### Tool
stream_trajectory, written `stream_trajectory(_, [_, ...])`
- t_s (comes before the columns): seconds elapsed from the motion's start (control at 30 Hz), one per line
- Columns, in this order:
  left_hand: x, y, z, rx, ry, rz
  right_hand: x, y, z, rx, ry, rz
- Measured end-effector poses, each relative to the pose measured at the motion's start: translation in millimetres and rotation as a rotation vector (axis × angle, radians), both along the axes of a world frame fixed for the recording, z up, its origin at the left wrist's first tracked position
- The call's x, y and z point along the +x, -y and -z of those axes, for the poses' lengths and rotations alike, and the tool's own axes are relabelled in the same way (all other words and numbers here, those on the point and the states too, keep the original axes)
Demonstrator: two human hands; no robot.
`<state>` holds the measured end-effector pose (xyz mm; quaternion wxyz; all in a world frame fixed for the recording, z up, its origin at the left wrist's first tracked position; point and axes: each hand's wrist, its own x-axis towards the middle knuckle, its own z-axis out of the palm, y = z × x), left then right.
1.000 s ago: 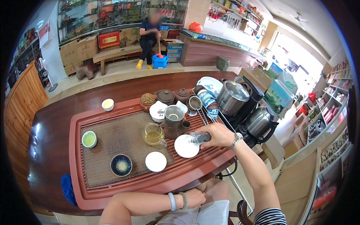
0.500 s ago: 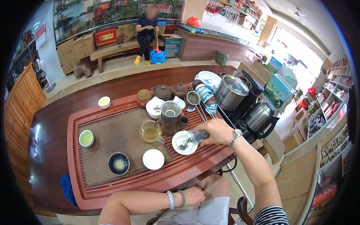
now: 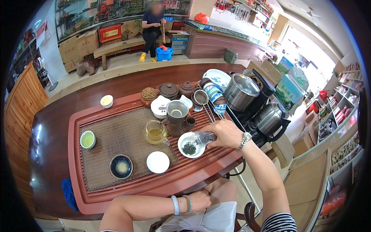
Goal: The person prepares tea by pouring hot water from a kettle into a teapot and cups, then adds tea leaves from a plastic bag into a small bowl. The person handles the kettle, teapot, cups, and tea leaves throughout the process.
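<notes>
My right hand (image 3: pixel 225 133) pinches a small clear plastic packet (image 3: pixel 205 138), with its mouth tipped over a white bowl (image 3: pixel 196 153). Dark loose tea leaves (image 3: pixel 189 148) lie heaped in that bowl. My left hand (image 3: pixel 200 201) rests on my lap, its fingers mostly hidden. Left of the bowl are a round white lid (image 3: pixel 158 162) and a glass pitcher (image 3: pixel 154 133) of yellowish liquid. Behind them a metal strainer (image 3: pixel 177 109) sits on a brown clay piece.
A reddish tea tray (image 3: pixel 73 170) carries a dark dish (image 3: pixel 121 166) and a cup of greenish tea (image 3: pixel 87 139). Another cup (image 3: pixel 106 101) stands beyond its rim. Clay pots (image 3: pixel 167 91), stacked cups (image 3: pixel 211 92) and steel kettles (image 3: pixel 268 118) crowd the right. A person (image 3: pixel 153 29) sits across the room.
More tea leaves lie in the white bowl, now in a fuller, darker heap. My right hand stays over it with the packet tipped. My left hand has not moved.
</notes>
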<state>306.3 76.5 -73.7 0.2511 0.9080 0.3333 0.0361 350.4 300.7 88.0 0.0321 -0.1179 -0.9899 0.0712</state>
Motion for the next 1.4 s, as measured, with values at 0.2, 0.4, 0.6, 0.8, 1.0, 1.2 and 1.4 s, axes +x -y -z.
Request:
stream_trajectory(0.2, [-1, 1, -4, -0.025, -0.032, -0.027, -3, 3, -11, -0.028, 0.044, 0.015])
stream_trajectory(0.4, [-2, 0, -7, -0.048, -0.033, -0.015, -4, 2, -6, -0.073, 0.040, 0.044])
stream_trajectory(0.6, [-2, 1, 1, -0.033, -0.012, -0.021, -6, 3, -5, -0.005, 0.076, 0.043])
stream_trajectory(0.8, [-5, 1, -5, -0.026, 0.003, -0.022, -10, 5, -17, -0.153, -0.050, 0.006])
stream_trajectory(1.0, [-2, 1, -2, -0.034, -0.009, -0.034, -7, -4, -4, -0.100, 0.052, 0.040])
stream_trajectory(1.2, [-2, 4, 5, -0.003, 0.016, -0.049, -7, -5, -5, -0.106, 0.056, 0.052])
stream_trajectory(1.4, [-3, 3, -5, -0.045, -0.042, -0.044, -5, -8, 1, -0.121, -0.024, 0.024])
